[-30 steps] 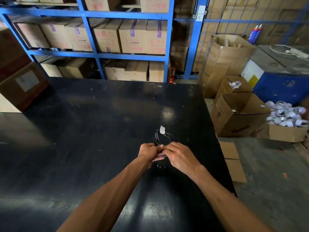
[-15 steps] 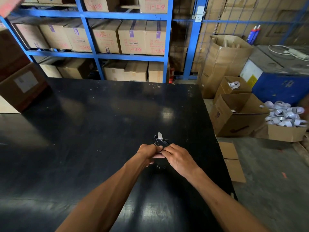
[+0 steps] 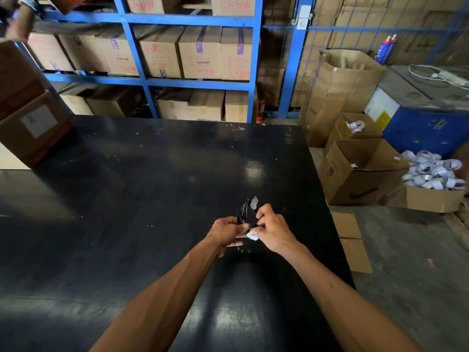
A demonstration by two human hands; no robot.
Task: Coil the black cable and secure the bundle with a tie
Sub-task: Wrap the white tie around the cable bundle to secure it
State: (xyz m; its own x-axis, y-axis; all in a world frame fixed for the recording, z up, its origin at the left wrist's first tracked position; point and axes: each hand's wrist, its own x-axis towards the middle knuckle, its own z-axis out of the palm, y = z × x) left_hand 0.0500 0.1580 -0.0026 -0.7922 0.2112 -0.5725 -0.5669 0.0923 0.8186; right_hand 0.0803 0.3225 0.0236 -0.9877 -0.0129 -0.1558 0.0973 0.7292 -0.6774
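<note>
A small coil of thin black cable point(image 3: 243, 210) stands up between my two hands, just above the black table point(image 3: 142, 189), with a white tag point(image 3: 254, 201) at its top. My left hand point(image 3: 225, 231) pinches the coil's lower left side. My right hand point(image 3: 272, 231) grips the lower right side, fingers closed around the strands, and a second small white piece point(image 3: 252, 235) shows under its thumb. The tie itself is too small to make out, and the coil's bottom is hidden by my fingers.
Brown cartons point(image 3: 33, 128) stand on the table's far left corner. Blue shelving point(image 3: 193, 80) full of boxes runs behind. Right of the table, open cardboard boxes point(image 3: 355, 174) and one holding several white rolls point(image 3: 431, 171) sit on the floor, with flat cardboard point(image 3: 352, 245) beside the table edge.
The coil was pressed low and flat half a second ago and now stands upright again. My right hand has shifted up along its right side, and a white piece shows under the thumb.
</note>
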